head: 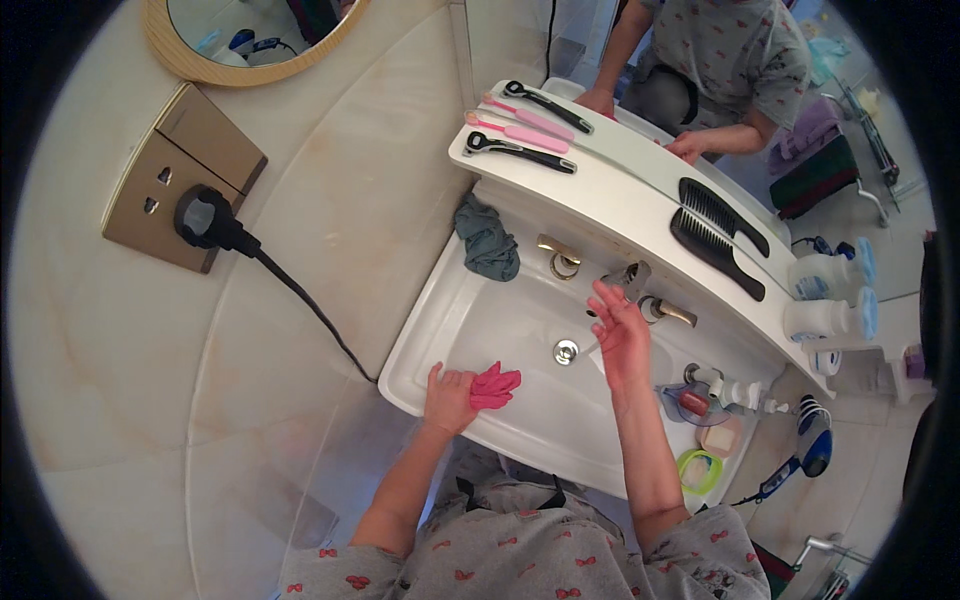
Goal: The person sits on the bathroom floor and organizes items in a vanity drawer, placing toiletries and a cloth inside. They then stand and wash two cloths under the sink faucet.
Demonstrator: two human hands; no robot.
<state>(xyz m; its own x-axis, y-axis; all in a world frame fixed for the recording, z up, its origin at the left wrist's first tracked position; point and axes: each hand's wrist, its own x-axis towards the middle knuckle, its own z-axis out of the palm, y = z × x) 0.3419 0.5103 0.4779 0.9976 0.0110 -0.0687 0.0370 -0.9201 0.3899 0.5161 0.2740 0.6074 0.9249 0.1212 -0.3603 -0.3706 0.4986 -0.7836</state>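
My left hand (450, 399) grips a crumpled pink cloth (495, 385) over the near left part of the white sink (480, 319). My right hand (622, 330) is raised over the basin just in front of the faucet (628, 281), fingers spread and holding nothing. Between the hands lies the metal drain (566, 352). A dark grey-green cloth (487, 238) rests bunched on the sink's back left corner. Brass-coloured tap handles (559, 250) stand either side of the faucet.
A white shelf (600, 199) above the sink holds a razor (521, 152), a pink brush-like tool (525, 136), a black comb (716, 253) and a white bottle (817, 321). Soap dishes (700, 471) sit at the sink's right; a blue hair dryer (814, 439) hangs beside it. A plugged cord (307, 300) runs down the left wall.
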